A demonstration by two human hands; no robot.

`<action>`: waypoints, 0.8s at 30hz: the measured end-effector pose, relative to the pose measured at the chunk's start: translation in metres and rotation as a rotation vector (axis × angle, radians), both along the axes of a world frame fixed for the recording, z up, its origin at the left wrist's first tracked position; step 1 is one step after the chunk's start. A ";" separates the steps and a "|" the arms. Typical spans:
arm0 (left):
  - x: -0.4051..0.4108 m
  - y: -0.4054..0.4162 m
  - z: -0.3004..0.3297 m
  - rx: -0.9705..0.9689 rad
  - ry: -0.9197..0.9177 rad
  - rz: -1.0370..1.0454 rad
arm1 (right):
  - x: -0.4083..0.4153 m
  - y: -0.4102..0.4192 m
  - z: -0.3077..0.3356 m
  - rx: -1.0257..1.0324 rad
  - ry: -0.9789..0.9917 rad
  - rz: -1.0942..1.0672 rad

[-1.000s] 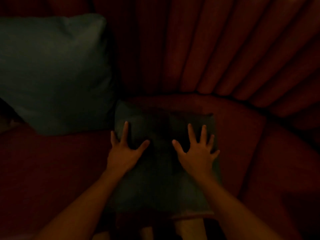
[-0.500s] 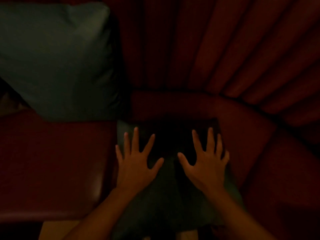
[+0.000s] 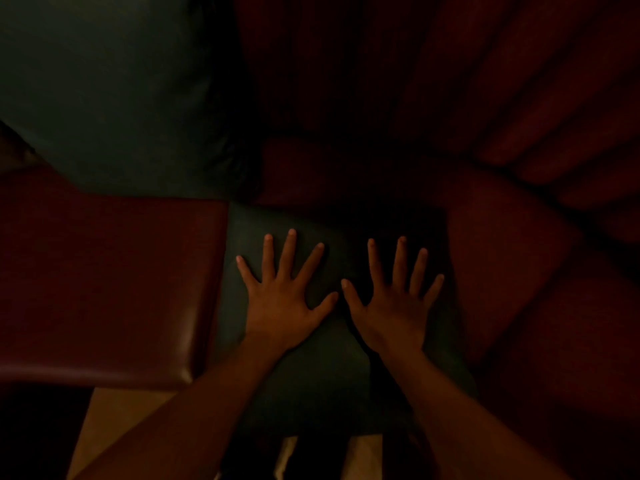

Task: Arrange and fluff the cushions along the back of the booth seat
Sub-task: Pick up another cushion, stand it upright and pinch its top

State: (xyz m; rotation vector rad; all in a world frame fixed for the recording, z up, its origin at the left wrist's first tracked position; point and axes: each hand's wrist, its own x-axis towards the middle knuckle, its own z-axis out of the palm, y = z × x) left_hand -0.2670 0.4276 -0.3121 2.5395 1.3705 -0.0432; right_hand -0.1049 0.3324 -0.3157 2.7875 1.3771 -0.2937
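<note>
The flat dark green rectangular cushion (image 3: 311, 368) has slid nearer the red padded seat's (image 3: 104, 278) front edge, long axis pointing at the backrest, under the flat, spread left hand (image 3: 282, 306) and right hand (image 3: 393, 317).

Two dark green cushions, smooth and faintly glossy, in very dim light. Smaller cushion (image 3: 304, 375) flat on the red booth seat (image 3: 104, 289), long side running toward the backrest, near end overhanging the seat's front edge, far end lost in shadow. Pressed from above by both hands, fingers spread straight: left hand (image 3: 282, 306) on its left half, right hand (image 3: 393, 311) on its right half. Larger cushion (image 3: 114, 95) upright at upper left, leaning against the red channelled backrest (image 3: 467, 81), plump, lower edge resting on the seat, its bottom right corner near the smaller cushion's far left corner.
</note>
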 end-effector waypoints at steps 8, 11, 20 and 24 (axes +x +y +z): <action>0.005 0.009 -0.019 -0.036 0.030 -0.011 | 0.001 0.007 -0.024 0.029 -0.025 0.003; 0.006 0.008 -0.025 -0.030 0.046 -0.012 | 0.001 0.007 -0.032 0.042 -0.046 0.012; 0.012 0.011 -0.042 -0.015 0.057 -0.008 | 0.003 0.011 -0.044 0.086 -0.094 0.034; 0.015 0.013 -0.046 0.011 0.053 -0.010 | 0.005 0.015 -0.048 0.100 -0.110 0.033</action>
